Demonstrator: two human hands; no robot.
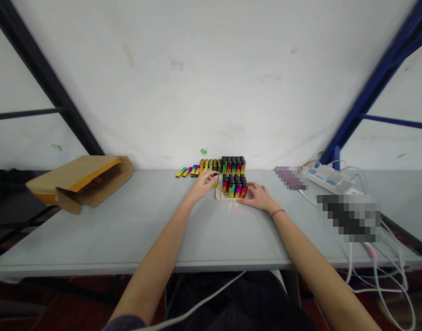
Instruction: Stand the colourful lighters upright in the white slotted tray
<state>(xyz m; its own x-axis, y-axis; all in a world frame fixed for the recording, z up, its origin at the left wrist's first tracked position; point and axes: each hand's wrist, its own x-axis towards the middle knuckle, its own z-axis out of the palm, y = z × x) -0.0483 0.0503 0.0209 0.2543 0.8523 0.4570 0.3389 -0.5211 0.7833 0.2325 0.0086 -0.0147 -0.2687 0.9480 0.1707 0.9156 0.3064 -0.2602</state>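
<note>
A white tray (220, 196) sits mid-table with several colourful lighters (234, 185) standing upright in it. My left hand (204, 183) pinches one lighter (216, 179) upright at the tray's left edge. My right hand (257, 196) rests against the tray's right side, fingers curled on its edge. Behind the tray, another block of upright lighters (233, 164) stands by the wall, with a row of loose lighters (197, 169) lying to its left.
An open cardboard box (79, 181) lies on its side at the table's left. A white power strip (326, 178) with cables (376, 257) occupies the right side, beside two blurred-out objects. Metal shelf posts stand at both sides.
</note>
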